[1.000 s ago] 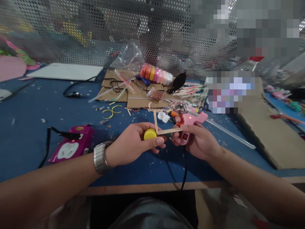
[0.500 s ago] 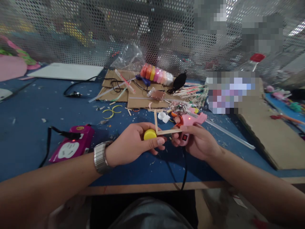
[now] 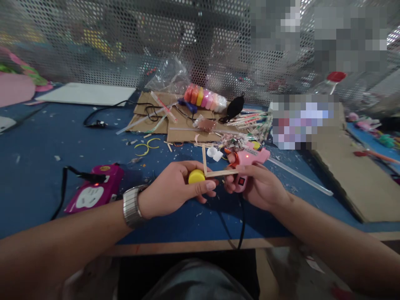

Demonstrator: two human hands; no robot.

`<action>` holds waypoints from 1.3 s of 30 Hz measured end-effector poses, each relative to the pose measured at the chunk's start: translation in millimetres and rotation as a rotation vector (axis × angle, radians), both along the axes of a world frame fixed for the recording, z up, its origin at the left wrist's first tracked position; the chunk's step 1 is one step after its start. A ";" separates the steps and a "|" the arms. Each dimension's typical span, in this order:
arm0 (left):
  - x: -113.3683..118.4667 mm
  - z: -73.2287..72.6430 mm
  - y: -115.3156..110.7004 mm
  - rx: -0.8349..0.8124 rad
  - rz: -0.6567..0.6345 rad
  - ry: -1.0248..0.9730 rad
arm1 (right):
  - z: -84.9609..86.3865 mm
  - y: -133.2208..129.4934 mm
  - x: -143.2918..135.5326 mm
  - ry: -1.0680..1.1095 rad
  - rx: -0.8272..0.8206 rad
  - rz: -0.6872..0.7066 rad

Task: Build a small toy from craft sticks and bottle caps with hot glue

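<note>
The step in hand looks like holding a small joint steady: two flat wooden sticks meet at a corner right beside a yellow cap, all held above the near part of the blue tabletop. One stick points to the far side, the other runs right.

The left hand pinches the yellow cap, its thumb on the near side and its fingers curled around the far side. The right hand does double work: its fingers wrap the grip of a pink glue gun, whose small red light is lit, while the thumb bears on the right end of the lower stick. Just beyond the corner lie white plastic pieces; a black cord hangs below the glue gun toward the near edge.

The left fingers hide the underside of the corner, so I can't tell whether the sticks are bonded to the cap or merely held against it. In my judgement, the next move calls for stillness at that corner first, then an easing of the right thumb that doesn't twist the stick or swing the glue gun into it.
</note>
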State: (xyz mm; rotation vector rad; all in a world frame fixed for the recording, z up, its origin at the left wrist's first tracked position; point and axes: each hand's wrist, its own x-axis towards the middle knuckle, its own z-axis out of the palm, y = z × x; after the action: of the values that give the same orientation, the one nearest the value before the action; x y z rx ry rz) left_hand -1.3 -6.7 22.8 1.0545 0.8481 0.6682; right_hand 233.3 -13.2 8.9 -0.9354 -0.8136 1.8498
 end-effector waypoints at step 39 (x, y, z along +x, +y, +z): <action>-4.5 -4.3 -3.7 0.282 0.020 0.241 | 0.0 -0.2 -0.3 -0.053 0.064 0.012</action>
State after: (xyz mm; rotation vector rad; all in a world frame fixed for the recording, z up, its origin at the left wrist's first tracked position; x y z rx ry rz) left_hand -5.8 -10.3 18.5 1.4026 0.9915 0.6999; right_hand 233.0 -13.3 8.9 -0.9439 -0.9076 1.8054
